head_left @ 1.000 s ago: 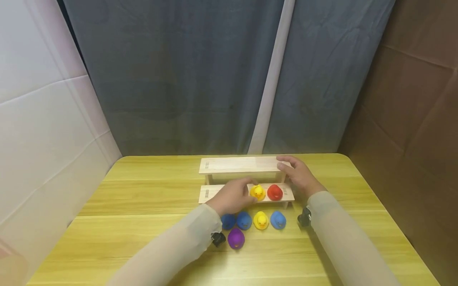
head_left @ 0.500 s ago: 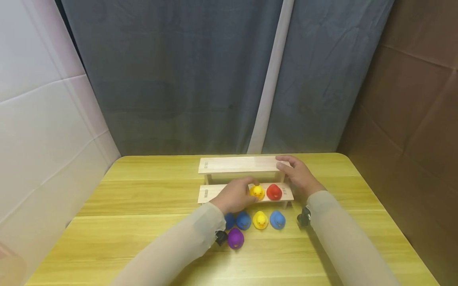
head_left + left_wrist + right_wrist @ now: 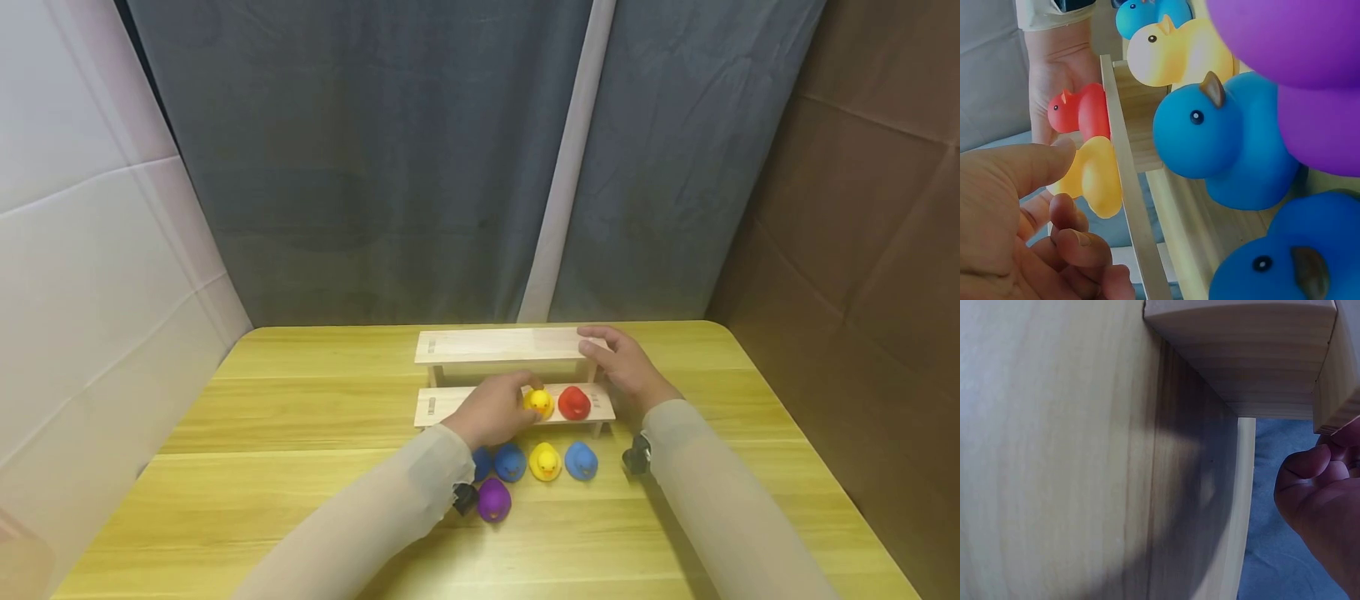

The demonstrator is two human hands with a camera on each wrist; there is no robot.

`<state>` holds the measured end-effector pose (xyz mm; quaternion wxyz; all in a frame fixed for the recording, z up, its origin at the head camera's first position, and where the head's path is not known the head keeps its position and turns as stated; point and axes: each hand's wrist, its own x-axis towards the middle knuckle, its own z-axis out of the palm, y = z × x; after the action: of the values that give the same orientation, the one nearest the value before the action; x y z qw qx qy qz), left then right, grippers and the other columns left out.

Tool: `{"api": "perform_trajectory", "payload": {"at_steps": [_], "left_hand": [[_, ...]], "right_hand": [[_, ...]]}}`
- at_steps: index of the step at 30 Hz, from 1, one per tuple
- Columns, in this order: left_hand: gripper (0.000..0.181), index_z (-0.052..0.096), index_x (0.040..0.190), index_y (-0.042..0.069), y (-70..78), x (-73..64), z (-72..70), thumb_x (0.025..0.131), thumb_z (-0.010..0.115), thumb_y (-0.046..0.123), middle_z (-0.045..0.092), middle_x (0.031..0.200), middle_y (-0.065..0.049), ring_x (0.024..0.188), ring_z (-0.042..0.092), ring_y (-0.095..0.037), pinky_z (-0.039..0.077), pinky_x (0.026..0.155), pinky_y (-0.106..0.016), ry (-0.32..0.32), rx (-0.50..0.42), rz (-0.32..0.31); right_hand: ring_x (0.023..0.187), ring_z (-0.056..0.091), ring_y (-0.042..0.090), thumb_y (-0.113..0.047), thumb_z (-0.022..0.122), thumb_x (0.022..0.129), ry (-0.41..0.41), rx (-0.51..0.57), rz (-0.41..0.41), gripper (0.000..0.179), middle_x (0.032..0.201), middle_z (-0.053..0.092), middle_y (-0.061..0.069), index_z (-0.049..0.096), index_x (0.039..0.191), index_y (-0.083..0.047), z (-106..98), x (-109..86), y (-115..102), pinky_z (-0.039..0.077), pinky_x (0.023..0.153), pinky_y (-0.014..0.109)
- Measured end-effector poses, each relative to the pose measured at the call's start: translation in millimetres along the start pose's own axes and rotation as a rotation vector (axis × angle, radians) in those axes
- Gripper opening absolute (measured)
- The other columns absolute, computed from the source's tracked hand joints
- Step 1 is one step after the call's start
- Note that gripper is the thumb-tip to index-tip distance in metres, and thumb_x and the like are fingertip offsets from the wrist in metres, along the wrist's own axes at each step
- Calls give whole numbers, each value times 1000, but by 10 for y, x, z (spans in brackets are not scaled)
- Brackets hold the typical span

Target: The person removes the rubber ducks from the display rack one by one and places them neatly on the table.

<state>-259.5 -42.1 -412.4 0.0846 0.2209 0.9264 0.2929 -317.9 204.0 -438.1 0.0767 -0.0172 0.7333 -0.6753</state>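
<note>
On the lower wooden shelf [image 3: 442, 403], my left hand [image 3: 491, 410] holds a yellow rubber duck [image 3: 542, 403] between thumb and fingers. Just right of it on the same board sits a red rubber duck [image 3: 574, 403]. The left wrist view shows the thumb right at the yellow duck's head [image 3: 1072, 181], with the red duck [image 3: 1090, 111] behind. My right hand [image 3: 628, 367] grips the right end of the upper wooden shelf [image 3: 502, 345], thumb at the near side. In the right wrist view its curled fingers [image 3: 1310, 464] are at the board's end.
In front of the shelves, a row on the table [image 3: 300, 500] has a yellow duck [image 3: 545, 462] and blue ducks [image 3: 581, 462], the leftmost partly behind my left wrist. A purple duck [image 3: 494, 501] sits nearer. A grey curtain [image 3: 360, 167] hangs behind the table.
My left wrist has shifted slightly right, covering more of the leftmost blue duck, while its fingers stay at the yellow duck. The right hand has kept its place on the upper shelf.
</note>
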Motion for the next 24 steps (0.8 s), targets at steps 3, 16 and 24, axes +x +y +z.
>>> {"api": "perform_trajectory", "payload": {"at_steps": [3, 16, 24], "left_hand": [[36, 60, 120, 23, -3, -11, 0, 87, 72, 29, 59, 78, 3, 67, 54, -17, 46, 60, -32, 5, 5, 5], [31, 61, 116, 24, 14, -160, -51, 87, 71, 29, 57, 71, 3, 60, 52, -15, 46, 54, -31, 18, -41, 49], [29, 61, 112, 25, 67, -342, -99, 86, 73, 29, 54, 65, 2, 54, 50, -13, 44, 48, -30, 19, -81, 74]], "right_hand": [[127, 49, 36, -36, 70, 89, -6, 18, -3, 51, 137, 50, 8, 54, 135, -20, -9, 9, 15, 40, 105, 48], [124, 52, 30, -39, 71, 88, -5, 23, 15, 52, 136, 51, 5, 54, 134, -24, 7, -12, 11, 41, 104, 47], [125, 50, 30, -41, 69, 89, -6, -71, -33, 50, 138, 50, 6, 55, 133, -22, -24, 3, 7, 37, 107, 48]]}}
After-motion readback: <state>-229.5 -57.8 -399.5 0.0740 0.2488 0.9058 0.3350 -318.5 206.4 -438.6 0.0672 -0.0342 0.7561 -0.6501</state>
